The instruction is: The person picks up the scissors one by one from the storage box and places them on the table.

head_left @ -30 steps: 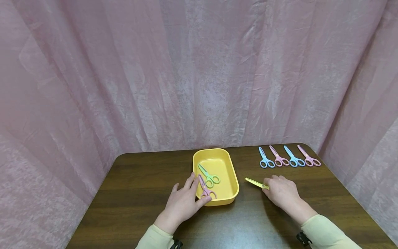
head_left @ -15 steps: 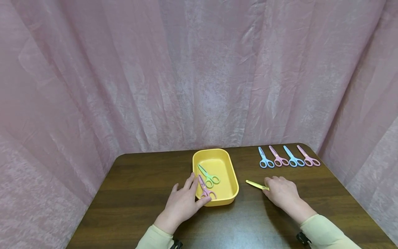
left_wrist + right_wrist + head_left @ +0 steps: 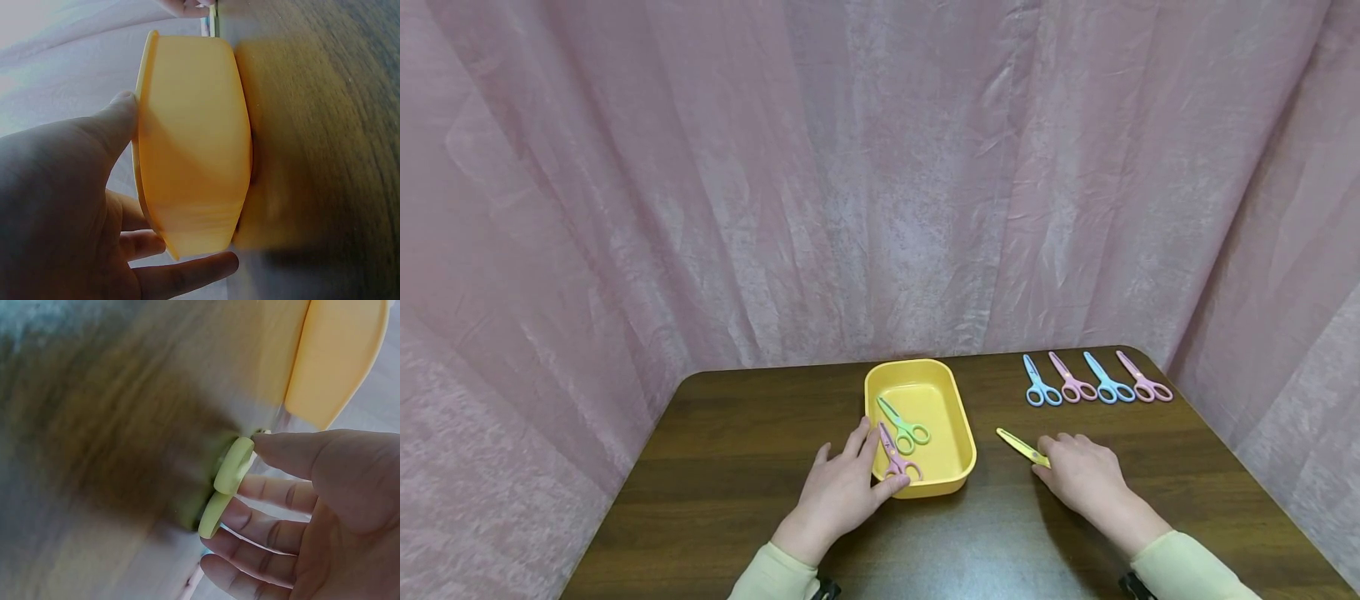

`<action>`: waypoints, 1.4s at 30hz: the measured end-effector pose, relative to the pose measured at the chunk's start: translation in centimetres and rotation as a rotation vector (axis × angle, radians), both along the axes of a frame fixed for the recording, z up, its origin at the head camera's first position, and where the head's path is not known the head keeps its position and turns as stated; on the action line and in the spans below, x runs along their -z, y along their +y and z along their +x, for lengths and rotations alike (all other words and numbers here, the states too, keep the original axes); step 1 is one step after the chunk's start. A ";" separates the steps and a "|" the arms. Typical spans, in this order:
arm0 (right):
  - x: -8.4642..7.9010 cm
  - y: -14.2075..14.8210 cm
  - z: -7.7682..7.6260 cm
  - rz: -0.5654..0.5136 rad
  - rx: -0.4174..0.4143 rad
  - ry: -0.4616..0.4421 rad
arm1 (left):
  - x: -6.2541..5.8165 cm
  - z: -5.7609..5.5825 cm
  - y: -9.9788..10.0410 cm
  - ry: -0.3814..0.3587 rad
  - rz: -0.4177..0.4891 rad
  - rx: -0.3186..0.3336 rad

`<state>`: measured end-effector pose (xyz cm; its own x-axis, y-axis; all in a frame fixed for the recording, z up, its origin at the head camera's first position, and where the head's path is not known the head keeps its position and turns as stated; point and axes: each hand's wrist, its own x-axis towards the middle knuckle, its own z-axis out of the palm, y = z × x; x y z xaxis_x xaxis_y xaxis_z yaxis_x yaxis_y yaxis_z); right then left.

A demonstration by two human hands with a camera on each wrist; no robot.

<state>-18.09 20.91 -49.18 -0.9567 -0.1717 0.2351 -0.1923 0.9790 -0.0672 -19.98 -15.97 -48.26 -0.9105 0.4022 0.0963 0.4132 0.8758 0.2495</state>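
Observation:
In the head view my left hand [image 3: 842,492] holds the near left corner of a yellow plastic tray [image 3: 957,417]. The left wrist view shows the thumb at the rim, with the other fingers around the corner. Inside the tray lie green scissors [image 3: 904,429] and pink scissors [image 3: 892,450], loops toward me. To the right of it, my right hand [image 3: 1084,472] pinches yellow scissors [image 3: 1021,446] low over the table, blades pointing left and away. Their loops [image 3: 235,464] show between thumb and fingers in the right wrist view; the hand hides them in the head view.
A row of scissors lies at the table's back right: blue scissors [image 3: 1040,383], pink scissors [image 3: 1071,380], more blue scissors [image 3: 1108,382] and more pink scissors [image 3: 1142,380]. A pink curtain [image 3: 880,183] hangs behind the dark wooden table [image 3: 760,433].
The right hand has shifted slightly toward me, and the yellow scissors have turned a little, with more of their blades showing. The left hand and tray have stayed in place.

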 end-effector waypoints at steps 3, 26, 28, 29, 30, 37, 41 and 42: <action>0.1 -0.1 0.3 -0.005 -0.002 0.016 | -0.1 0.0 0.0 0.003 0.002 0.002; 0.9 -1.2 1.6 -0.034 -0.101 0.055 | -0.2 0.0 0.0 -0.009 0.003 0.003; 1.0 -1.2 1.6 -0.039 -0.113 0.077 | -0.3 0.1 0.0 -0.005 0.004 0.004; 1.0 -1.2 1.7 -0.040 -0.119 0.087 | -0.3 0.1 0.0 -0.003 0.006 0.005; 1.1 -1.2 1.7 -0.040 -0.126 0.097 | -0.3 0.1 0.0 -0.003 0.005 0.005; 1.0 -1.2 2.0 -0.022 -0.180 0.101 | -0.4 0.2 0.0 0.002 0.002 0.005; 1.0 -1.0 2.4 -0.019 -0.195 0.074 | -0.4 0.1 0.0 -0.004 0.000 0.005; 1.0 -0.9 2.5 -0.016 -0.200 0.071 | -0.4 0.1 0.0 -0.005 0.000 0.005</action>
<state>-15.60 19.97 -50.19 -0.8848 -0.3519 0.3053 -0.3873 0.9199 -0.0621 -19.86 -15.98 -47.90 -0.9091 0.4064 0.0915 0.4160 0.8740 0.2512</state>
